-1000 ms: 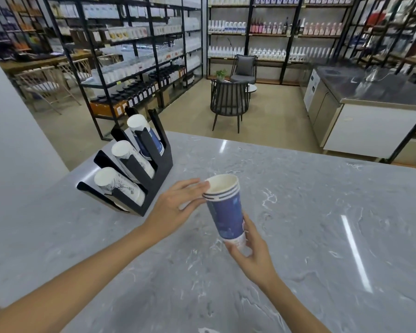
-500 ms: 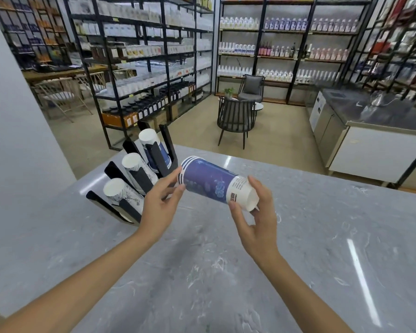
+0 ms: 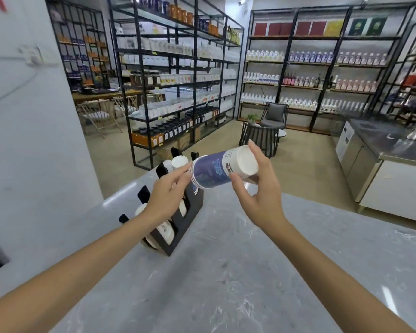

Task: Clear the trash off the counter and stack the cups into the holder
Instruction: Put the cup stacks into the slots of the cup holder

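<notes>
Since half a second earlier, the stack of blue cups (image 3: 213, 170) had been carried up and to the left, closer to the black cup holder (image 3: 178, 221), and its white base had swung round to face the camera. The right hand (image 3: 258, 188) gripped the base end, thumb under the side wall and fingers curled over the top of the white bottom. The left hand (image 3: 167, 193) pinched the rimmed mouth end with fingertips and thumb. The stack was held in the air above the counter, its long axis close to level and slightly tilted, base raised toward the right, open mouth pointing left and down at the holder's far slot. Whether the rims touched the holder could not be told.

Behind the left hand, the holder stood on the grey marble counter (image 3: 250, 272), its slanted slots holding white cups (image 3: 179, 162); the left hand hid part of them. Beyond the counter lay a beige floor, tall black metal shelving (image 3: 178, 75) stocked with bottles and jars, a dark chair (image 3: 273, 116) by a small round table, and a steel-topped worktop (image 3: 392, 140) at the right.
</notes>
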